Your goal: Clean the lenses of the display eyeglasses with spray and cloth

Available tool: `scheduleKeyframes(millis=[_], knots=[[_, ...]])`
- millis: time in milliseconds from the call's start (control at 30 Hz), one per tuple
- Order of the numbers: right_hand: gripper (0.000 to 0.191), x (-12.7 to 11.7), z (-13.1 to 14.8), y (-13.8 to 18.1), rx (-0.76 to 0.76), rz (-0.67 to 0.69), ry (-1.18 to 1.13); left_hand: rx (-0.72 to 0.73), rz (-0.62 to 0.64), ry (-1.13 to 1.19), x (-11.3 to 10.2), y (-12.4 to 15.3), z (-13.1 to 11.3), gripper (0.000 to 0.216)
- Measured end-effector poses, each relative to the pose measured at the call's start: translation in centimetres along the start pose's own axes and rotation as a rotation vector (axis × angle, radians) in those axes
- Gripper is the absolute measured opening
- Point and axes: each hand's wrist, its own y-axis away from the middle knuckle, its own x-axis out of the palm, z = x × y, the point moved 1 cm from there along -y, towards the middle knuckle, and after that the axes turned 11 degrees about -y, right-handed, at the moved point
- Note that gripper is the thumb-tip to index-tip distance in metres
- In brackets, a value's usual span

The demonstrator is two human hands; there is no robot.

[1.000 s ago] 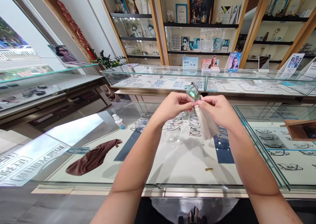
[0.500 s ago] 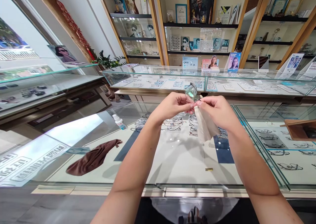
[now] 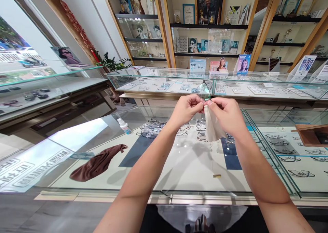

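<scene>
Above the glass counter, a pair of eyeglasses [image 3: 204, 90] is raised at arm's length, one lens standing up with a greenish reflection. My left hand [image 3: 188, 110] is closed, thumb and fingers pinching the lower part of the eyeglasses. Close beside it, my right hand [image 3: 229, 115] is closed on a pale cleaning cloth [image 3: 213, 126], which hangs down from the fingers. The right fingertips meet the eyeglasses at the cloth's top edge. Fingers and cloth hide the rest of the frame.
On the glass counter [image 3: 189, 178] lie a crumpled brown cloth [image 3: 98, 163] and a small white spray bottle [image 3: 124, 126]. Inside it are rows of eyeglasses. A wooden tray [image 3: 311, 134] stands at the right. Another glass showcase [image 3: 164, 75] runs across behind.
My left hand and the eyeglasses have shifted to the right, and the raised lens has turned a little. The cloth hangs slightly narrower. Outside the window a scooter has appeared.
</scene>
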Motion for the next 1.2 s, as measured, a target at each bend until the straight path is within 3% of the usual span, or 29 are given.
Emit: scheduleKeyframes(millis=[200,467,700,867,1200], knots=[[0.031,0.1,0.2,0.2,0.010,-0.031,0.060,0.028,-0.158,-0.029,1.0,0.1,0.6,0.022],[0.032,0.4,0.4,0.3,-0.006,-0.048,0.115,0.029,-0.270,-0.088,1.5,0.1,1.0,0.020],[0.031,0.1,0.3,0.2,0.003,0.002,0.071,0.058,0.070,-0.025,-0.9,-0.1,0.8,0.030],[0.031,-0.1,0.2,0.1,0.012,0.077,0.018,0.052,0.156,0.002,-1.8,-0.1,0.9,0.035],[0.032,0.2,0.5,0.3,-0.022,-0.045,0.140,0.095,-0.142,0.029,0.8,-0.4,1.5,0.028]])
